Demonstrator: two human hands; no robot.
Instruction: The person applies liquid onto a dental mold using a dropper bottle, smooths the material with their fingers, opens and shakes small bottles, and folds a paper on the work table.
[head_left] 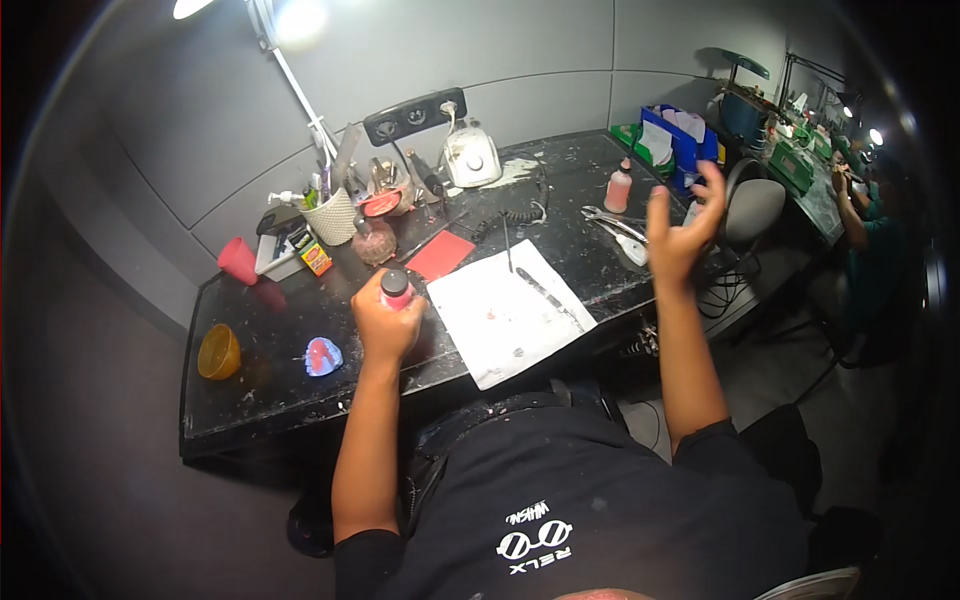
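My left hand (382,328) is wrapped round a bottle with a black cap (395,284) and pink contents, held upright near the front of the black bench. To its left lies a blue dental model (323,357) with pink material on it. My right hand (683,232) is raised at the bench's right end, its fingers apart and nothing in them. Beyond that hand stands a pink bottle with a pointed top (619,187); nearby lie metal pliers (606,217). Between my hands, a white paper sheet (470,335) bears a thin dark knife-like tool (548,298).
On the bench (270,400) are an amber bowl (219,352), a red cup (238,261), a red sheet (440,256), a tool holder (329,219) and a white dial unit (471,156). Blue bins (690,150) and a chair (754,209) stand right; another person (875,235) sits beyond.
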